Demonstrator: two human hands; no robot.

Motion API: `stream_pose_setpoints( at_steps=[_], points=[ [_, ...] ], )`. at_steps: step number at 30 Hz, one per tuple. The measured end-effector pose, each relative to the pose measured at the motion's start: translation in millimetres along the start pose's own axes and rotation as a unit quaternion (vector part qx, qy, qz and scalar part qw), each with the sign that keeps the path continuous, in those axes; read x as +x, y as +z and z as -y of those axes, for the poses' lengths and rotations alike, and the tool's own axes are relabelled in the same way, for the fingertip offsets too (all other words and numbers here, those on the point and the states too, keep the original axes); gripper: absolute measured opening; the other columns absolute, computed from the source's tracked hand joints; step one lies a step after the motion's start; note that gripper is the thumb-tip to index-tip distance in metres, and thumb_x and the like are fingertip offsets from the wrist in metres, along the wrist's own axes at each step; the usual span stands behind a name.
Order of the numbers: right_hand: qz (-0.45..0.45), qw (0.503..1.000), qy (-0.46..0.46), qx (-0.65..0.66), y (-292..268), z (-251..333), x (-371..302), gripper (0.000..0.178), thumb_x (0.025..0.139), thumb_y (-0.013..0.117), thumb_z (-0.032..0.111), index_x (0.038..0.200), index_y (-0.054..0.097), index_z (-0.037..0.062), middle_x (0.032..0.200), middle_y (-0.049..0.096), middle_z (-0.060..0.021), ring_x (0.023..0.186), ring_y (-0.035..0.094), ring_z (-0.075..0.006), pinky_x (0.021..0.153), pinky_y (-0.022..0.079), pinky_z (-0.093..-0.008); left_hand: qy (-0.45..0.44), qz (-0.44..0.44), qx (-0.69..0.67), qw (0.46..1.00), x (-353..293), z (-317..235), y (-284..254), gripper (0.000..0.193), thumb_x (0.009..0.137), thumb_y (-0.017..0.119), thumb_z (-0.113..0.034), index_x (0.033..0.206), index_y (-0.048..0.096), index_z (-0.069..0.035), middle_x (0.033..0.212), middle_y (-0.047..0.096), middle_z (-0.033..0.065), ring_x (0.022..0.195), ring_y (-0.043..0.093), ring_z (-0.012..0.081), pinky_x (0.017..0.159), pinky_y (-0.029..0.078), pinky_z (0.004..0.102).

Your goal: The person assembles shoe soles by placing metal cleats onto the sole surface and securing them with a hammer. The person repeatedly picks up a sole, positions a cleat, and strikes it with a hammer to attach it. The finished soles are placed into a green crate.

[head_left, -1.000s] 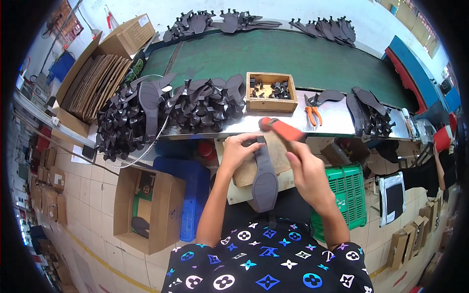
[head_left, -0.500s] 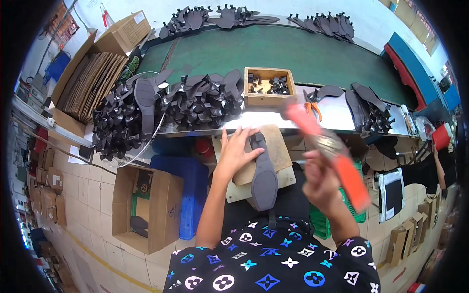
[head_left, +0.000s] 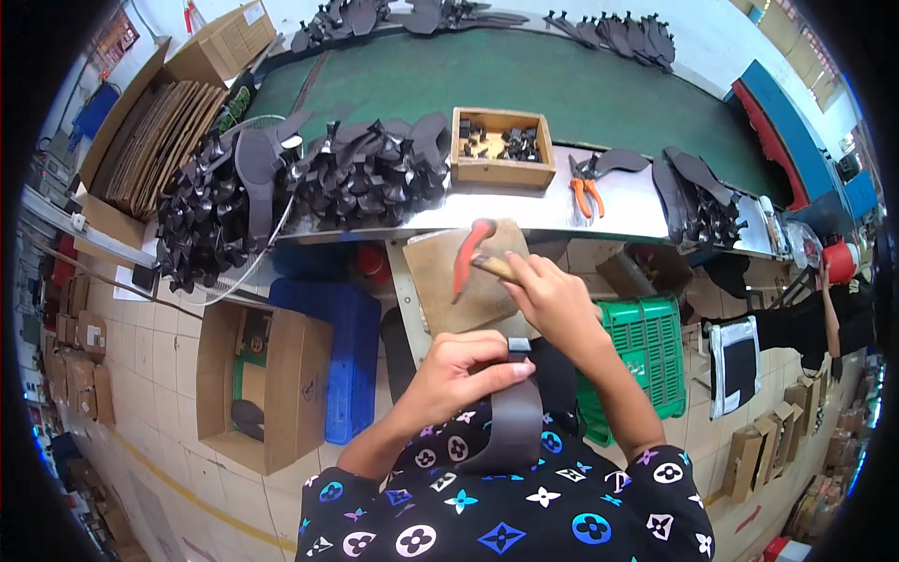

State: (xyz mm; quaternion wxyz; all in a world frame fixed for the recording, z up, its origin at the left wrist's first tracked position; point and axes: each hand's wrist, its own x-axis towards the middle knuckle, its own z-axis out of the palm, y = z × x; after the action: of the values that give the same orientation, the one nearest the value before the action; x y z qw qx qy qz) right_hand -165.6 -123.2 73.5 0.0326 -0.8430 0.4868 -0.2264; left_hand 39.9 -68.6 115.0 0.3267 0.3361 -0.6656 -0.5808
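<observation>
My left hand [head_left: 464, 375] is closed around the heel end of a dark grey shoe sole [head_left: 517, 421], close to my body. A small block-shaped heel with a shiny tip [head_left: 519, 346] sticks up beside the thumb. The sole's toe part hangs down in front of my shirt. In my right hand [head_left: 554, 298] is a hammer [head_left: 465, 258], gripped by its wooden handle. The hammer's red head is over a worn board [head_left: 433, 281] in front of me; whether it touches the board I cannot tell.
Heaped soles with heels [head_left: 375, 173] lie on the metal ledge at left, more at right. A wooden box of small black pieces [head_left: 504, 172] and orange-handled pliers [head_left: 587, 195] lie between. A green crate [head_left: 646, 351], blue bin [head_left: 354, 375] and cardboard box [head_left: 295, 393] stand below. Another person is at far right.
My left hand has lifted the sole off the board, toward my body, and turned it heel up. My right hand has brought the hammer down and left, over the board.
</observation>
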Motion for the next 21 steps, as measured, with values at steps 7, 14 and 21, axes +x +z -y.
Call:
stream_pose_setpoints(
  at_steps=[7,14,21],
  points=[
    [0.101,0.817,-0.012,0.567,-40,22,-16,0.048,0.095,0.062,0.043,0.108,0.069,-0.0028,0.114,0.069,-0.0165,0.105,0.065,-0.027,0.091,0.048,-0.0416,-0.108,0.004,-0.193,0.975,-25,-16,17,0.02,0.092,0.069,-0.017,0.091,0.071,0.003,0.075,0.058,0.0022,0.072,0.052,0.0065,0.063,0.039,0.0247],
    [0.155,0.811,-0.179,0.536,-75,12,-29,0.028,0.087,0.074,0.023,0.093,0.067,-0.0035,0.093,0.067,-0.0143,0.084,0.064,-0.0305,0.073,0.051,-0.0387,-0.099,0.222,-0.252,0.937,-6,-13,16,0.02,0.092,0.069,-0.017,0.101,0.076,-0.001,0.089,0.073,0.0086,0.085,0.065,0.0114,0.079,0.049,0.0265],
    [-0.001,0.976,-0.032,0.215,-83,-20,-35,0.018,0.089,0.067,0.018,0.092,0.066,0.0006,0.079,0.065,-0.0137,0.073,0.064,-0.0351,0.066,0.05,-0.0386,0.151,-0.217,0.155,0.952,42,5,3,0.018,0.088,0.069,-0.017,0.087,0.064,0.001,0.08,0.055,0.0073,0.073,0.053,0.0205,0.067,0.042,0.0331]
  ],
)
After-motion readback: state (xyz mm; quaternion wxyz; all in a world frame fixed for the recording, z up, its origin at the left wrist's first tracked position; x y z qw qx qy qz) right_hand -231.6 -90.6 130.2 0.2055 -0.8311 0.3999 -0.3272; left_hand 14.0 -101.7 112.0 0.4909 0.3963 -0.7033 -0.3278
